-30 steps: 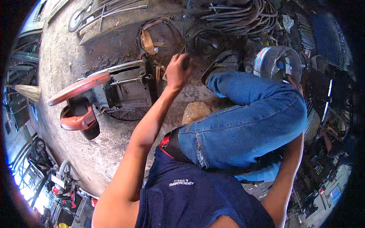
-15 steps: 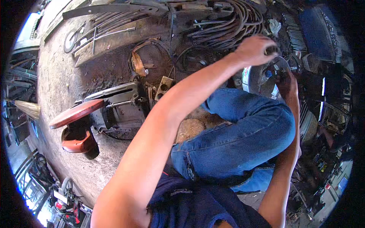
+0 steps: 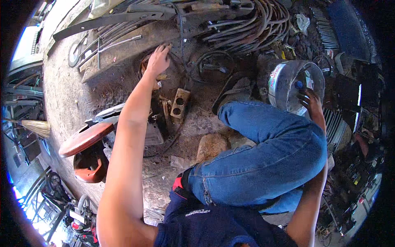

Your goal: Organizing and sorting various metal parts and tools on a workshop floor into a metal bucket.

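Observation:
My left hand is stretched out over the edge of a worn plank, its fingers extended and apart. Beneath it lies an orange-brown scrap, mostly covered by the hand. At the right, my right hand is at the near side of a clear, round, cut-open plastic water bottle with a printed label. Its fingers reach over the wall to the inside, close to a blue cap; the thumb is hidden. The bottle stands just beyond my bent knee in blue jeans.
A coil of brown hose lies at the far side. Left of my legs are a block with two round holes, a stone and a machine with a red disc. A cross-shaped metal wrench rests on the plank.
My left hand has swung from above the bottle, where a dark round thing showed at its fingers, leftward to the plank. The right hand has stayed at the bottle, lower along its side.

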### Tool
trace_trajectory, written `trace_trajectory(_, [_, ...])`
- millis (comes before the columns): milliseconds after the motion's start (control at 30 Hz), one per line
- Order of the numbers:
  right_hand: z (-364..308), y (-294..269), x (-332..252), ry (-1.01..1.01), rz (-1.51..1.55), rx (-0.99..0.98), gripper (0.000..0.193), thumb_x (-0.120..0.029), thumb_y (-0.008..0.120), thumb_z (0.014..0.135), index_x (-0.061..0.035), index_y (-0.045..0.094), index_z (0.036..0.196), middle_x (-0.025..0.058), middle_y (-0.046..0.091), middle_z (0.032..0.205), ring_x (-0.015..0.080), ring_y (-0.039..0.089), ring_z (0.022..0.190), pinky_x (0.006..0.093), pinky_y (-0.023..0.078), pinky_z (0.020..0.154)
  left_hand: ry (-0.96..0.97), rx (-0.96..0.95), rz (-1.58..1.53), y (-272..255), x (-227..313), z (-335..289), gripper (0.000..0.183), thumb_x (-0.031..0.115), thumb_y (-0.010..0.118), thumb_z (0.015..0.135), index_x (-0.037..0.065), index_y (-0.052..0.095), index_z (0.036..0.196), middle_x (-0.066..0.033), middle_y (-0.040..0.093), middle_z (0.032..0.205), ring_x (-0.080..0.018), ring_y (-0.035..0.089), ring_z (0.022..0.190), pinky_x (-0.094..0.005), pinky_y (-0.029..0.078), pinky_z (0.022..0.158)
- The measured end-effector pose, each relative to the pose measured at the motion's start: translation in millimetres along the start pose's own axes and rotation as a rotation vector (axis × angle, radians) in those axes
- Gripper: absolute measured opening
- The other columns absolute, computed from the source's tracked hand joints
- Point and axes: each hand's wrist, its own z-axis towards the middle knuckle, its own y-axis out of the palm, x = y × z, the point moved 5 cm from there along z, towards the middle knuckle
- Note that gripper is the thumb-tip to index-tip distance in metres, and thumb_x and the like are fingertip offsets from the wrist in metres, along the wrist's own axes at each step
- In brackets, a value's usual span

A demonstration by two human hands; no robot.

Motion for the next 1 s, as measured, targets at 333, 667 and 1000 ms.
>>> trace_trajectory(333, [-12,-5,-16,-0.062,-0.137,0.005,0.042,-0.031,0.062,0.089,-0.0064,0.055,0.122,0.0075,0.065,0.107,0.0218,0.066,0.091,0.0337,0.051,0.076,-0.308,-0.51,0.178,16,-21,-64,0.044,0.028,0.064,0.076,0.008,0.059,0.116,-0.014,0.064,0.102,-0.0313,0.058,0.107,-0.0456,0.047,0.089])
trace_trajectory(667, [4,-9,6,-0.092,-0.147,0.005,0.042,-0.03,0.062,0.089,-0.0044,0.054,0.121,0.0095,0.065,0.106,0.0235,0.067,0.091,0.0347,0.05,0.077,0.15,-0.24,0.146,32,37,1,0.06,0.007,0.063,0.071,0.014,0.051,0.129,-0.0128,0.048,0.13,-0.0348,0.044,0.123,-0.0436,0.045,0.096])
trace_trajectory(1000, [-26,-33,-5,-0.048,-0.125,0.046,0.037,-0.027,0.061,0.091,-0.0026,0.056,0.119,0.0112,0.065,0.106,0.0226,0.067,0.088,0.0331,0.053,0.071,0.157,-0.469,0.281,49,51,-29,0.032,0.019,0.065,0.074,0.008,0.063,0.103,-0.0081,0.052,0.122,-0.0291,0.051,0.11,-0.0422,0.046,0.088])
